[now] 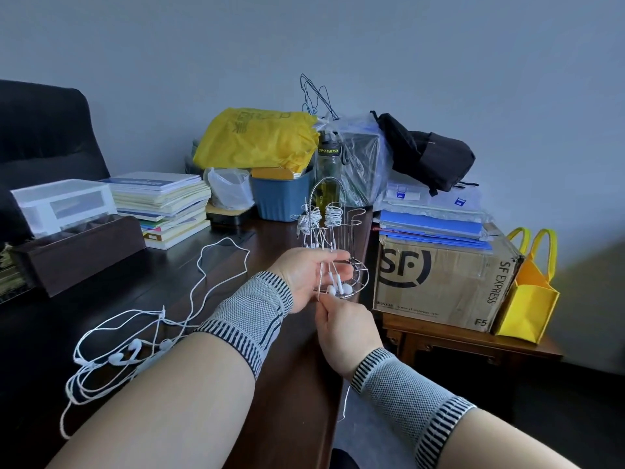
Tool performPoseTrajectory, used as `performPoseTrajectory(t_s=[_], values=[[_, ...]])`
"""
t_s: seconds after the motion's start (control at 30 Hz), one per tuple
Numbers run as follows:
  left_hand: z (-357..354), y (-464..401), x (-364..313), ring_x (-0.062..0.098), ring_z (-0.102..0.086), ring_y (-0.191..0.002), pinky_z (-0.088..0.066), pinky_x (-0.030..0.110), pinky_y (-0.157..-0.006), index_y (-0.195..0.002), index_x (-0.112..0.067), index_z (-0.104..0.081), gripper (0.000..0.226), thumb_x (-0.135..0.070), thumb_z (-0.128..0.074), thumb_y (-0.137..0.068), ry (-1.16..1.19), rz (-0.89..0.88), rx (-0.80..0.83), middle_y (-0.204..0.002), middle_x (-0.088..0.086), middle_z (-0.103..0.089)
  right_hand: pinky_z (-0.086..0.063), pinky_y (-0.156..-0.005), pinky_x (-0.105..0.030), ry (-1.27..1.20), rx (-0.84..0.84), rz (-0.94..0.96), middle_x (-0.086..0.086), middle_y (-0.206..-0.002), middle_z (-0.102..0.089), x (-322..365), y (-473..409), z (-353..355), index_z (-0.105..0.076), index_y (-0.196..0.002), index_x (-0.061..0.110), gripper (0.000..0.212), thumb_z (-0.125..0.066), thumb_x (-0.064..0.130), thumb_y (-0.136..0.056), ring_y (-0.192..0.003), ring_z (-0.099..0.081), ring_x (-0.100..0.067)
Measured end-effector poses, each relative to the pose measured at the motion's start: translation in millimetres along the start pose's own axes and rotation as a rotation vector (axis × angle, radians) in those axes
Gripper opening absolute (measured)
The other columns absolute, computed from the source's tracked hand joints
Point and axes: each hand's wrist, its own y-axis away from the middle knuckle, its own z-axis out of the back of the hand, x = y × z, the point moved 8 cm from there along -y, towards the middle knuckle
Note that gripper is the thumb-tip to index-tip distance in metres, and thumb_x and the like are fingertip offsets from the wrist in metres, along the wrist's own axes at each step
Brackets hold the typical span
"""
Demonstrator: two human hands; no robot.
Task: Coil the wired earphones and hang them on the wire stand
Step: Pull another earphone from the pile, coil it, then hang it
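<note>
A silver wire stand [359, 286] sits near the right edge of the dark desk, with two coiled white earphones [333, 215] hanging on its upper hooks. My left hand [309, 274] is raised palm up in front of the stand; white earbuds [338, 288] and their cord lie across its fingers. Just below, my right hand [345, 328] pinches the white cord, whose tail hangs down past the desk edge. More loose white earphones [128, 355] lie tangled on the desk at the left.
Behind the stand are a blue bin [280, 198], a green bottle [327, 167] and a yellow bag [257, 138]. A stack of books [162, 204] and a dark wooden tray [81, 255] stand at the left. A cardboard box [443, 282] rests on a low table to the right.
</note>
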Motion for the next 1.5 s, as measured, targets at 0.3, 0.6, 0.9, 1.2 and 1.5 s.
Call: performPoseTrajectory(t_s=[0.3, 0.6, 0.9, 1.2, 1.5], values=[[14, -11, 3, 0.021, -0.068, -0.077, -0.056, 0.036, -0.052, -0.09, -0.005, -0.063, 0.014, 0.0, -0.051, -0.096, -0.078, -0.043, -0.098, -0.079, 0.009, -0.065, -0.046, -0.06, -0.031, -0.549, -0.107, -0.495, -0.007, -0.062, -0.064, -68, -17, 14, -0.067, -0.069, 0.009, 0.027, -0.051, 0.017, -0.088, -0.06, -0.055, -0.023], [33, -28, -5, 0.008, -0.067, -0.059, -0.053, 0.029, -0.046, -0.084, -0.009, -0.067, 0.013, -0.009, -0.059, -0.095, -0.303, -0.173, -0.21, -0.074, 0.004, -0.069, -0.041, -0.044, -0.023, -0.79, 0.067, -0.485, -0.007, -0.057, -0.065, -62, -48, 26, -0.066, -0.067, 0.007, 0.024, -0.054, 0.013, -0.088, -0.04, -0.047, -0.017], [49, -29, -25, 0.005, -0.071, -0.068, -0.058, 0.023, -0.061, -0.114, -0.024, -0.058, 0.035, -0.022, -0.072, -0.082, -0.419, -0.422, -0.495, -0.088, 0.001, -0.073, -0.04, -0.05, -0.024, -0.259, 0.112, -0.227, 0.002, -0.049, -0.053, -57, -75, 32, -0.073, -0.075, 0.009, 0.031, -0.056, 0.029, -0.09, -0.045, -0.044, -0.009], [50, -48, -16, 0.012, -0.073, -0.069, -0.058, 0.03, -0.071, -0.117, -0.013, -0.065, 0.034, -0.014, -0.07, -0.083, -0.355, -0.407, -0.445, -0.081, 0.005, -0.075, -0.053, -0.08, -0.03, -0.399, 0.053, -0.265, -0.002, -0.084, -0.072, -64, -77, 22, -0.073, -0.099, 0.015, 0.022, -0.054, 0.018, -0.087, -0.077, -0.065, -0.016], [46, -54, -22, 0.004, -0.068, -0.061, -0.057, 0.03, -0.065, -0.081, -0.015, -0.072, 0.002, -0.014, -0.073, -0.082, -0.35, -0.484, -0.529, -0.066, -0.006, -0.071, -0.035, -0.049, -0.023, -0.484, 0.042, -0.322, 0.007, -0.043, -0.047, -68, -93, 13, -0.07, -0.069, 0.007, 0.031, -0.056, 0.024, -0.09, -0.042, -0.041, -0.009]])
